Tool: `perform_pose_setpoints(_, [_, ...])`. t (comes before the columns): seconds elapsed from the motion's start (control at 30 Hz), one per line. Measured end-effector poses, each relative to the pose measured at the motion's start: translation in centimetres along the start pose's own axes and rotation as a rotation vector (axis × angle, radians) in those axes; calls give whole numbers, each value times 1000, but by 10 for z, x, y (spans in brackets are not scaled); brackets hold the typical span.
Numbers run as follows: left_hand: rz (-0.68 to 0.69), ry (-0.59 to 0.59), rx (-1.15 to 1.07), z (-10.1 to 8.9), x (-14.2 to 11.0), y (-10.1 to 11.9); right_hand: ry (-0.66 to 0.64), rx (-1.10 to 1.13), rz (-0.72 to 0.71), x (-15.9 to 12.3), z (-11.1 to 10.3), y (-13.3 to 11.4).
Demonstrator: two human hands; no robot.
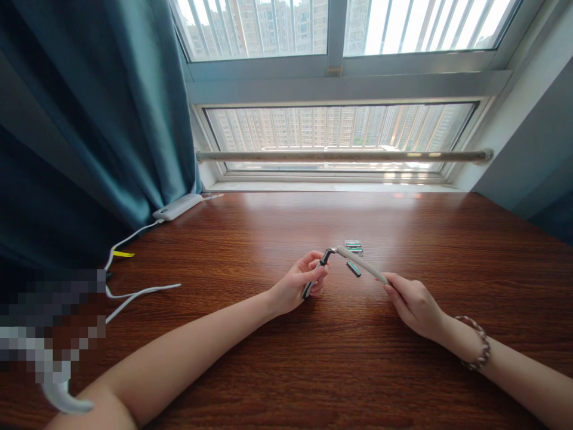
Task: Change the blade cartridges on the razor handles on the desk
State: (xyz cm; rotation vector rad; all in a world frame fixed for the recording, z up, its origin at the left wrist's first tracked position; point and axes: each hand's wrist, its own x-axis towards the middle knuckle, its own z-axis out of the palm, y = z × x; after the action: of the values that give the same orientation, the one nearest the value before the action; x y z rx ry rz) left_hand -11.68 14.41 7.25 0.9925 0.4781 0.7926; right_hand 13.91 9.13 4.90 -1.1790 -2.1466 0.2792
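- The left hand (304, 280) has its fingers curled round the handle of a razor (312, 285), which is tilted with its head up and away from the person.
- The right hand (414, 304) pinches the near end of a grey brush (367, 267) between thumb and fingers; a braided bracelet (486, 346) circles that wrist.
- Razor and brush meet, or nearly so, at their tips above the middle of the table (250, 382); whether they touch is too small to tell.
- Just beside the brush, on its near side, a dark blade (353, 269) with a green strip lies slantwise on the wood.
- On its far side are more blades (353, 246), close together; the brush runs between these and the single one, and partly covers the group's edge.
- Well apart, at the table's far left, a white box (178, 207) rests against the blue curtain (147, 107), with a cable (134, 234) running from it past a yellow tag (123, 254).
- A second cord (152, 291) ends loose on the wood, left of the hands.
- Near the left arm, a white curved thing (62, 397) is partly pixelated.
- Beyond the table, a rail (340, 156) crosses the window (349, 89), with bars and buildings outside.
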Motion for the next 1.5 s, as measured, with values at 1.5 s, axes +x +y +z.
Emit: perform_pose_setpoints(1.5, [38, -77, -12, -4, 1, -3, -101, 79, 30, 1, 2, -1])
